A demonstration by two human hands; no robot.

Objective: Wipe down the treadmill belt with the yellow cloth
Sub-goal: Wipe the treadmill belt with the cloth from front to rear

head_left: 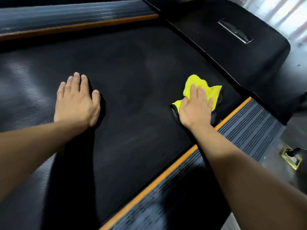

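Note:
The black textured treadmill belt [132, 90] fills the middle of the view. A crumpled yellow cloth [196, 83] lies on the belt near its right edge, close to the motor cover. My right hand [196, 107] presses flat on the cloth, fingers straight and spread over it. My left hand [77, 100] rests flat on the bare belt to the left, fingers together and straight, holding nothing.
A ribbed side rail with an orange strip [235, 128] runs along the belt's right edge, another rail [74, 27] along the far side. The black motor cover [232, 52] rises at the upper right. A brass floor socket [290, 157] sits on the floor at right.

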